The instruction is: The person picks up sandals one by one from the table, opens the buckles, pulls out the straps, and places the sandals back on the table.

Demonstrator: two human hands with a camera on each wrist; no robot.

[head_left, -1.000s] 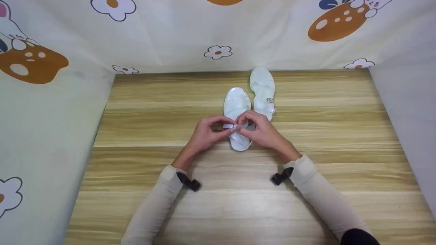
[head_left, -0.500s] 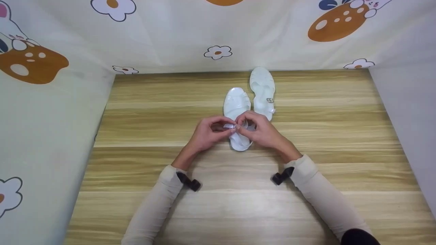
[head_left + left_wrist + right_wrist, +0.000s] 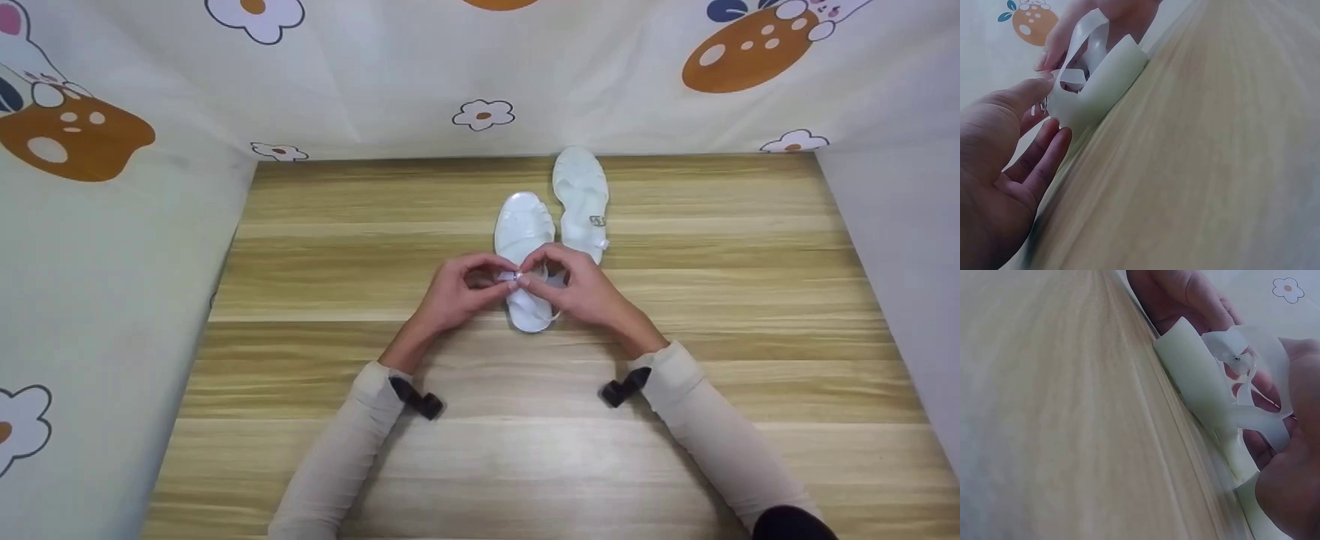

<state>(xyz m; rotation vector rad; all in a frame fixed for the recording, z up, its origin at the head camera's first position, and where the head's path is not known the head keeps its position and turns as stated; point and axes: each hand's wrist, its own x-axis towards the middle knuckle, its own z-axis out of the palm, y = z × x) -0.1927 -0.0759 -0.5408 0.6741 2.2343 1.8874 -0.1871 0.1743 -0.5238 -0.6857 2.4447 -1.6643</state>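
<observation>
A white sandal (image 3: 523, 225) lies on the wood-patterned surface, toe pointing away from me. Over its ankle part, my left hand (image 3: 456, 296) pinches the ankle strap (image 3: 506, 277) between thumb and fingertips. From the other side my right hand (image 3: 576, 289) pinches the same strap, fingertips meeting those of the left. A small metal buckle (image 3: 1043, 106) shows at the left fingertips in the left wrist view. The strap stands up in a loop above the heel (image 3: 1190, 363) in the right wrist view. My fingers partly hide where strap and buckle meet.
A second white sandal (image 3: 579, 180) lies to the right and farther back, its toe by the patterned cloth wall (image 3: 390, 90). Its silver buckle (image 3: 597, 220) is visible. Cloth walls also rise at left and right of the wood-patterned surface (image 3: 517, 450).
Both hands keep their pinch at nearly the same spot. The strap end showing between the fingers has shifted slightly right, and the head view has moved a little.
</observation>
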